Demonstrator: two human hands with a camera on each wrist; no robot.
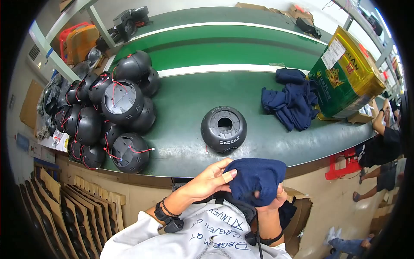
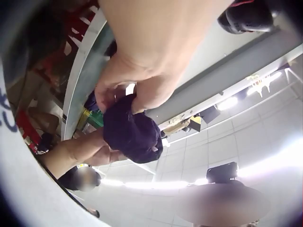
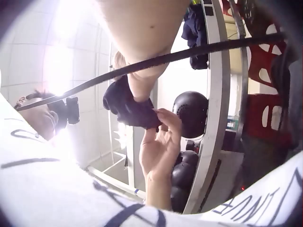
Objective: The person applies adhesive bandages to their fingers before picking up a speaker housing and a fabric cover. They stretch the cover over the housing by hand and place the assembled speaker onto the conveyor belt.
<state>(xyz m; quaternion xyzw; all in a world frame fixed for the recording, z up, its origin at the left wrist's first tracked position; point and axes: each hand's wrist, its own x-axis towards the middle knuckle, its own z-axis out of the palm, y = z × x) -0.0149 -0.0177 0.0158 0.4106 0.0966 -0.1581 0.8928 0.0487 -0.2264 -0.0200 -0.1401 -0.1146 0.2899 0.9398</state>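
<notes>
Both hands hold a navy blue knitted cloth in front of my chest, just short of the table's near edge. My left hand pinches its left edge with thumb and fingers. From below and behind, my right hand grips the cloth, mostly hidden by it. The left wrist view shows the cloth bunched under the left hand. In the right wrist view the cloth sits between both hands. A round black shell with a central hole stands alone on the green table, beyond the hands.
Several black shells with red wires are heaped on the table's left side. At the right lies a pile of navy cloths, beside a green and gold box. Cardboard dividers stand below left. Another person sits at the right.
</notes>
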